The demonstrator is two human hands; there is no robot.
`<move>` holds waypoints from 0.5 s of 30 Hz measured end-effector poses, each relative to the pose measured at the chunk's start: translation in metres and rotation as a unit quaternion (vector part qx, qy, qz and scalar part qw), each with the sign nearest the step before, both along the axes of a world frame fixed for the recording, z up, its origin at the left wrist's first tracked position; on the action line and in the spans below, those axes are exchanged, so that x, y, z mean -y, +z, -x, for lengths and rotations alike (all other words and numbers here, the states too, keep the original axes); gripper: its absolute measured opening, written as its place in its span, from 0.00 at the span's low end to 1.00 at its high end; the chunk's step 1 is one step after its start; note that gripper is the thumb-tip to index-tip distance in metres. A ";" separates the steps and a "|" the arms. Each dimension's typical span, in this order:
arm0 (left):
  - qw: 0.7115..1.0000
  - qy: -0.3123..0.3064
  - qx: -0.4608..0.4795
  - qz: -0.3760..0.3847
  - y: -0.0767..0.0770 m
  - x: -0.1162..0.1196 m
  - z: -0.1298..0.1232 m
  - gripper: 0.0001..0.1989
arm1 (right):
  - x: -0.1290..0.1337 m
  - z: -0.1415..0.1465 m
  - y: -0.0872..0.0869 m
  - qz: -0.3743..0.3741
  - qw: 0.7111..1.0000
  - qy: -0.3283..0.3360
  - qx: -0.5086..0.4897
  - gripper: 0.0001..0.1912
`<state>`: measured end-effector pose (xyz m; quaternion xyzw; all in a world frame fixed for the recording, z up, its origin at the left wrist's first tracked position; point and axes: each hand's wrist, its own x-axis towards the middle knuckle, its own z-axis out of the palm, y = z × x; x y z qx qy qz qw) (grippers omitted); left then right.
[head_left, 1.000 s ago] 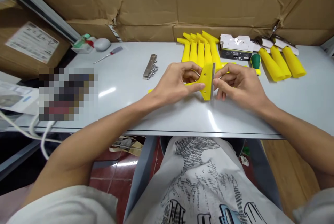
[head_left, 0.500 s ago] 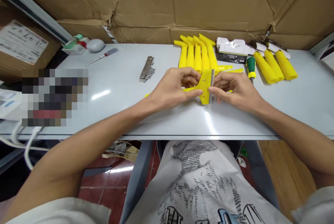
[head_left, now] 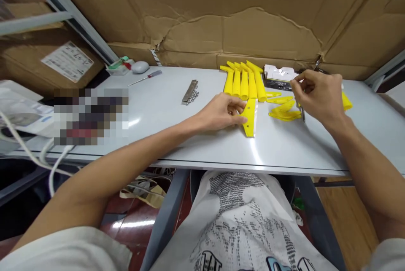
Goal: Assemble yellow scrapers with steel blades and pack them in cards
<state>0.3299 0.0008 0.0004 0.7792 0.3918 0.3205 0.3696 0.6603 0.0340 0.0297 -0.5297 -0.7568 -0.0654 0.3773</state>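
Note:
A yellow flat-headed piece [head_left: 249, 119] with two small holes and a pale strip along its right edge is pinched between the thumb and fingers of my left hand [head_left: 221, 112], low over the table. Raised to the right, my right hand [head_left: 318, 96] has its thumb and forefinger closed together; what lies between them is too small to make out. A metal shaft [head_left: 303, 114] shows just below this hand, its upper end hidden. Flat yellow pieces [head_left: 285, 113] lie between the two hands. Behind them stands a row of yellow handles [head_left: 243, 83].
Metal strips [head_left: 190, 91] and small screws [head_left: 193, 95] sit left of centre. A thin screwdriver [head_left: 144, 78] and a grey mouse [head_left: 139, 67] are farther left. At the back right are a small box [head_left: 278, 78] and yellow handles [head_left: 347, 101], partly hidden.
My right hand has left the edge of the yellow piece and moved right and up, over the spot where the green-handled screwdriver lay. My left hand keeps its hold. The view has shifted.

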 end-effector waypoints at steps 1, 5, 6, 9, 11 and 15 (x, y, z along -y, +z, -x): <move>1.000 -0.009 -0.004 0.004 -0.001 0.001 -0.001 0.16 | 0.006 0.006 0.003 -0.015 1.000 0.019 -0.008 0.08; 0.997 -0.031 0.027 0.059 -0.003 0.005 -0.006 0.11 | 0.017 0.068 0.033 -0.024 0.993 0.105 0.044 0.12; 0.996 -0.031 0.039 0.071 -0.002 0.007 -0.007 0.10 | 0.013 0.091 0.044 0.004 0.985 0.147 0.090 0.10; 0.993 -0.024 0.039 0.105 0.007 0.012 -0.010 0.07 | -0.011 0.170 0.069 0.100 0.926 0.254 0.262 0.09; 0.992 -0.015 0.014 0.126 0.013 0.016 -0.013 0.05 | -0.027 0.219 0.073 0.126 0.887 0.287 0.339 0.18; 0.990 0.006 0.016 0.140 0.020 0.020 -0.017 0.09 | -0.052 0.286 0.050 0.196 0.900 0.242 0.306 0.14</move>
